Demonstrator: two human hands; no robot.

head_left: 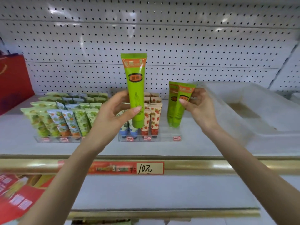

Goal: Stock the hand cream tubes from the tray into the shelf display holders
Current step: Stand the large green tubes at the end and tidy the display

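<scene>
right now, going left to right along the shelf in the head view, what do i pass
red bag → leaf-print tubes → left hand → green tube it holds upright → strawberry tubes → pair of green tubes → right hand pinching them → white tray

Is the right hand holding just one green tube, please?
No, the right hand pinches two green tubes side by side.

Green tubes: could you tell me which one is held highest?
The lone tube in the left hand; the pair in the right hand sits lower.
</scene>
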